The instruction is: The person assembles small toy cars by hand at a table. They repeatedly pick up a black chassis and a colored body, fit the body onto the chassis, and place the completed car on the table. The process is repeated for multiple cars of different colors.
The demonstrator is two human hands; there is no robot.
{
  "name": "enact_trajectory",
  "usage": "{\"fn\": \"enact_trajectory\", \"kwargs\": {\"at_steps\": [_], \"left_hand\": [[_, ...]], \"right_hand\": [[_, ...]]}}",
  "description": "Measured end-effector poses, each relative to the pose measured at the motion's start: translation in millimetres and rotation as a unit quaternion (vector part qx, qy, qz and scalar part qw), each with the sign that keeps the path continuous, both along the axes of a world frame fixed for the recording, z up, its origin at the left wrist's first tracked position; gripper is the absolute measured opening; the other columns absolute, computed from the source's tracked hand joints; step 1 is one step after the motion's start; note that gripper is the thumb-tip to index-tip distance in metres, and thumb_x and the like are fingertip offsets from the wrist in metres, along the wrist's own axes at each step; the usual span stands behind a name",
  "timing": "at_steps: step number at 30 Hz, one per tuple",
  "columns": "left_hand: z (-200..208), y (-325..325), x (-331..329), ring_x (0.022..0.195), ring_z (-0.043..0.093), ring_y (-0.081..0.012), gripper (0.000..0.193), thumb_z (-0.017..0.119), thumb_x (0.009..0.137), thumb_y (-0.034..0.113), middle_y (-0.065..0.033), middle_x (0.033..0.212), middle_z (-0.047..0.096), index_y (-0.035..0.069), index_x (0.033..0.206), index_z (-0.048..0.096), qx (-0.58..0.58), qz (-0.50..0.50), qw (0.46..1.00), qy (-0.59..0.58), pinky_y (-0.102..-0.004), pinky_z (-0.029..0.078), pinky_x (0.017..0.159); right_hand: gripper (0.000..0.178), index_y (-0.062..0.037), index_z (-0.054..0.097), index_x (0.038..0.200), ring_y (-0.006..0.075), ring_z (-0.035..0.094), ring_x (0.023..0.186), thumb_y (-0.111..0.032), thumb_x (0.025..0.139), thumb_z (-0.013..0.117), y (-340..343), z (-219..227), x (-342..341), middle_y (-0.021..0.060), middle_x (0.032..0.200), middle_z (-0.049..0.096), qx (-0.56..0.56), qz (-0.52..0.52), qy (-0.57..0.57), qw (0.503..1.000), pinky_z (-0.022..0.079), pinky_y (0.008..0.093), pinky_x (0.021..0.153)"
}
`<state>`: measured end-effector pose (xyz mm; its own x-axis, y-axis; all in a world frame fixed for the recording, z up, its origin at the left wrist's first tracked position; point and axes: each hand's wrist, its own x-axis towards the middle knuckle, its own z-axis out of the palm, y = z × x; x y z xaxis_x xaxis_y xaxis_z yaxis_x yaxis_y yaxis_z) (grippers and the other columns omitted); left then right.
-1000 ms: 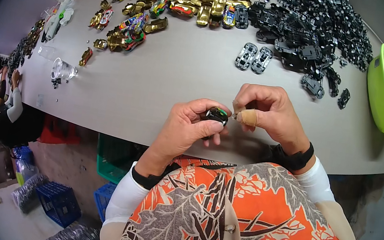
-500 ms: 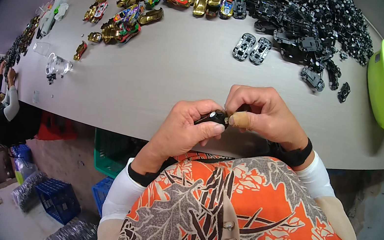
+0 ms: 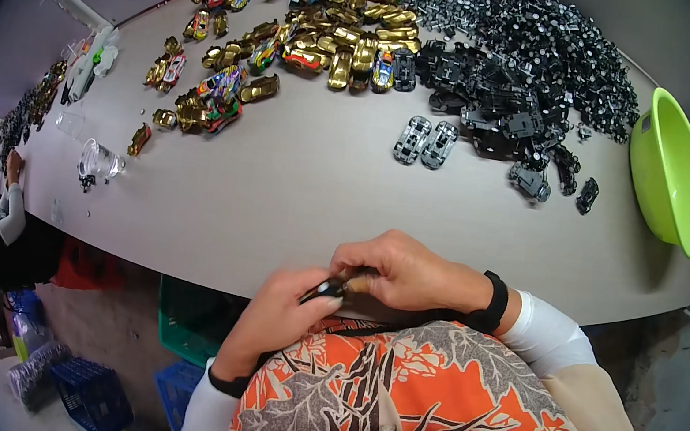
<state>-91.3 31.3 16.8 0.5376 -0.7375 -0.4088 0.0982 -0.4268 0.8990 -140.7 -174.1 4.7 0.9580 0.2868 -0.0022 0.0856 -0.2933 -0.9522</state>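
Low over the table's near edge, my left hand (image 3: 275, 312) is closed around a small black toy car chassis (image 3: 325, 287), a pale wheel showing between thumb and fingers. My right hand (image 3: 408, 271) meets it from the right, its fingers and wrapped thumb pinched on the chassis's other end. Most of the chassis is hidden by my fingers. Beyond my hands lie two grey car chassis (image 3: 411, 141) side by side. Past them spreads a pile of black chassis (image 3: 504, 105).
Gold and coloured car bodies (image 3: 343, 50) are heaped at the back left; wheel sets (image 3: 567, 43) fill the back right. A lime-green basin (image 3: 672, 175) stands at the right edge. A clear cup (image 3: 100, 162) is at the left. Another person (image 3: 9, 223) sits farther left.
The view has shifted, showing more of the table's far side. Both hands have drawn a little closer to my body and leftward, still holding the chassis.
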Motion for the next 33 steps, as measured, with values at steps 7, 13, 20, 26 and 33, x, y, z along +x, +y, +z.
{"fn": "enact_trajectory", "kwargs": {"at_steps": [7,13,20,26,33], "left_hand": [[-15.1,134.5,-5.3,0.084,0.062,-0.0145,0.033,0.061,0.075,-0.004,-0.0077,0.090,0.064,-0.004,0.107,0.058,0.181,0.119,0.972,-0.088,-0.0250,0.050,0.072],[15.3,90.6,16.9,0.083,0.063,-0.0150,0.021,0.060,0.079,0.001,-0.0100,0.090,0.066,-0.005,0.099,0.062,0.007,0.302,0.944,-0.131,-0.0248,0.049,0.075],[-11.9,-38.1,70.1,0.076,0.065,-0.0238,0.026,0.063,0.079,0.014,-0.0147,0.085,0.066,-0.005,0.097,0.061,0.028,0.118,0.926,-0.359,-0.0322,0.050,0.068],[-8.9,-107.9,76.5,0.081,0.060,-0.0343,0.033,0.068,0.075,0.021,-0.0178,0.088,0.061,0.001,0.098,0.056,0.151,-0.009,0.867,-0.474,-0.0433,0.048,0.068],[-25.1,-97.3,81.9,0.080,0.060,-0.0345,0.037,0.063,0.063,0.009,-0.0159,0.084,0.061,0.003,0.099,0.056,0.131,0.049,0.898,-0.417,-0.0430,0.047,0.072]], "right_hand": [[0.021,-0.0008,0.054,0.086,0.0344,0.055,0.076,0.007,0.066,0.053,-54.9,4.8,42.8,0.0143,0.083,0.052,-0.335,-0.224,-0.223,0.888,0.046,0.0412,0.063],[0.022,-0.0017,0.052,0.085,0.0336,0.055,0.075,0.007,0.065,0.053,-50.8,-12.8,55.6,0.0133,0.082,0.051,-0.336,-0.122,-0.234,0.904,0.046,0.0420,0.063],[0.019,-0.0006,0.059,0.084,0.0286,0.059,0.069,0.005,0.067,0.056,-44.9,-2.2,89.8,0.0128,0.077,0.058,-0.175,-0.213,-0.259,0.926,0.045,0.0332,0.060],[0.015,-0.0004,0.059,0.082,0.0380,0.058,0.078,0.000,0.068,0.055,-87.6,-10.0,170.0,0.0190,0.082,0.059,-0.234,-0.374,-0.248,0.863,0.046,0.0445,0.070],[0.026,-0.0034,0.062,0.091,0.0374,0.059,0.076,0.000,0.067,0.054,-99.3,-21.6,214.5,0.0168,0.079,0.062,-0.345,-0.341,-0.222,0.846,0.046,0.0446,0.068]]}}
